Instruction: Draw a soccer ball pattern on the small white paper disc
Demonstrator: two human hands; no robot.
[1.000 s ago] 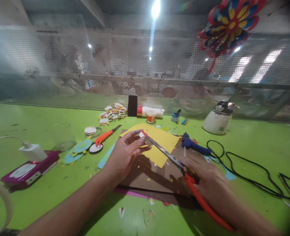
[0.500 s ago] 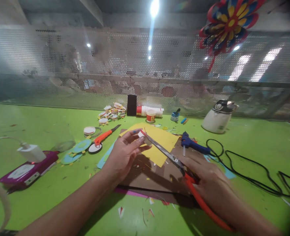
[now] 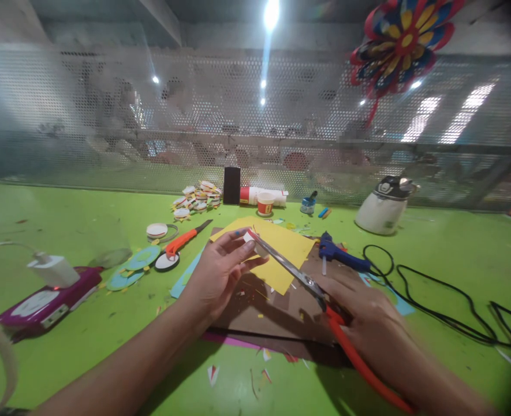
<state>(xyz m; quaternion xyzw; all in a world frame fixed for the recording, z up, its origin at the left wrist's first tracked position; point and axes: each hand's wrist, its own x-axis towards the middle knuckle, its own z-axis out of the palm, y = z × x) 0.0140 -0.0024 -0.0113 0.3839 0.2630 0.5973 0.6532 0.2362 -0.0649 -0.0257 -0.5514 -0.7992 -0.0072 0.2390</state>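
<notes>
- A small red-and-white piece, apparently paper, is held above the angular yellow sheet, mid-scene.
- The scissors have long shiny metal blades and curved red handles; their tips reach the piece.
- The sheet lies on a flat brown board on the smooth green bench.
- On the far side, a tapered cup bears a yellow mark, too small to read.
- Left hand: thumb and fingers pinch the piece, forearm angling in from near left.
- Right hand: wrapped around the handles, forearm from near right.
</notes>
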